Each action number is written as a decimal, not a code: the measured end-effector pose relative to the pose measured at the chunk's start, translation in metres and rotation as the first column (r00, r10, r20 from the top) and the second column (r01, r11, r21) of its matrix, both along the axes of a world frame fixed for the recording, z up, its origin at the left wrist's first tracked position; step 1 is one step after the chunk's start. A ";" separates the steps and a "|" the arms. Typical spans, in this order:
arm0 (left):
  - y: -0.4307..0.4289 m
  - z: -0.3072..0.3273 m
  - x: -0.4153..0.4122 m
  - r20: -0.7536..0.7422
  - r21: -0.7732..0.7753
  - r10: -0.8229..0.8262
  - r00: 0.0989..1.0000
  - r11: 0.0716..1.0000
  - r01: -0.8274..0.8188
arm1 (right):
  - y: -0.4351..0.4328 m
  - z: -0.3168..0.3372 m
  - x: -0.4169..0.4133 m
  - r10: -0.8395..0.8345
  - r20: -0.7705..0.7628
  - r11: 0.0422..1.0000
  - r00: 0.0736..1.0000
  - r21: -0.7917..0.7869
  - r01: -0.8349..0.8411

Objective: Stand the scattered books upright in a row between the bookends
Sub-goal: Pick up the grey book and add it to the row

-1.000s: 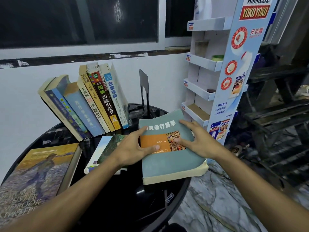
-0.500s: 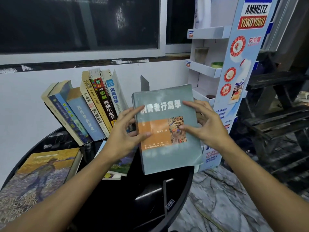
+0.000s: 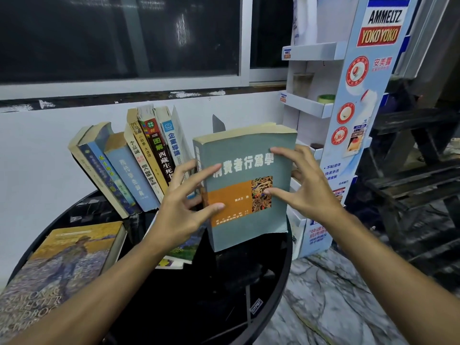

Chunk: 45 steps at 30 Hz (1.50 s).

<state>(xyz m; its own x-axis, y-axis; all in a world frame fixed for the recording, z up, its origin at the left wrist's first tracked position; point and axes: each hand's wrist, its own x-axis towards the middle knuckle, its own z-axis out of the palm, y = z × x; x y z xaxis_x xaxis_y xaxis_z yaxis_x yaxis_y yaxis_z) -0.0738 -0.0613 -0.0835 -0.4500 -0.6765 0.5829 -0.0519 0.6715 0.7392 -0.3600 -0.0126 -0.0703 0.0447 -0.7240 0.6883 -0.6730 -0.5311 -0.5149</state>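
Note:
A thick grey-green book (image 3: 245,220) with an orange panel stands upright above the round black table (image 3: 174,307), its cover facing me. My left hand (image 3: 184,207) grips its spine side and my right hand (image 3: 302,190) holds its right edge. A row of several books (image 3: 129,163) leans to the left against the white wall behind. The top of a dark bookend (image 3: 217,124) pokes up behind the held book. A large yellow art book (image 3: 62,265) lies flat at the left. Another flat book (image 3: 184,247) lies partly hidden under my left hand.
A white and blue cardboard display stand (image 3: 348,120) with shelves rises close to the table's right side. Dark wooden steps (image 3: 410,183) stand further right. A marbled floor (image 3: 336,295) lies below the table edge. A window (image 3: 119,36) runs above the wall.
The grey-green book lay flat on the table edge a second ago. Both hands have lifted it and tipped it upright, moving it slightly toward the leaning row.

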 end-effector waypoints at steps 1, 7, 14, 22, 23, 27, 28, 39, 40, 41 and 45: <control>0.001 -0.001 0.000 0.005 -0.015 0.005 1.000 1.000 -0.005 | 0.001 -0.001 0.000 -0.016 -0.028 1.000 0.999 -0.009 0.015; 0.012 -0.003 0.002 0.057 -0.083 0.046 0.997 0.996 -0.041 | 0.010 0.005 0.024 -0.356 -0.280 0.920 0.891 -0.271 0.282; 0.025 -0.004 0.010 -0.037 0.038 -0.040 0.998 0.998 0.042 | 0.040 0.017 0.077 -0.052 -0.223 0.998 0.973 0.004 0.055; 0.050 -0.008 0.002 -0.112 0.042 -0.087 0.990 0.995 0.093 | 0.055 0.033 0.091 0.051 -0.091 0.995 0.995 0.095 -0.043; 0.051 -0.011 0.000 -0.103 0.028 -0.094 0.990 0.995 0.097 | 0.056 0.034 0.092 0.046 -0.075 0.995 0.996 0.087 -0.039; 0.057 -0.018 -0.009 -0.064 -0.012 -0.072 0.995 0.997 0.071 | 0.060 0.038 0.094 -0.037 -0.067 0.997 0.997 0.064 0.041; 0.056 -0.020 -0.012 -0.069 -0.019 -0.057 0.996 0.998 0.056 | 0.060 0.039 0.094 -0.069 -0.074 0.996 0.995 0.056 0.073; 0.052 -0.036 -0.033 0.092 0.022 0.096 0.991 0.995 -0.099 | 0.046 0.048 0.102 -0.342 -0.071 0.940 0.937 -0.018 0.341; 0.052 -0.036 -0.033 0.100 0.038 0.096 0.990 0.994 -0.100 | 0.045 0.047 0.103 -0.348 -0.072 0.938 0.935 -0.017 0.347; 0.053 -0.036 -0.032 0.104 0.050 0.090 0.991 0.994 -0.096 | 0.045 0.047 0.104 -0.348 -0.069 0.937 0.935 -0.019 0.348; 0.053 -0.037 -0.030 0.085 0.072 0.069 0.994 0.995 -0.075 | 0.045 0.048 0.110 -0.351 -0.045 0.936 0.935 -0.033 0.350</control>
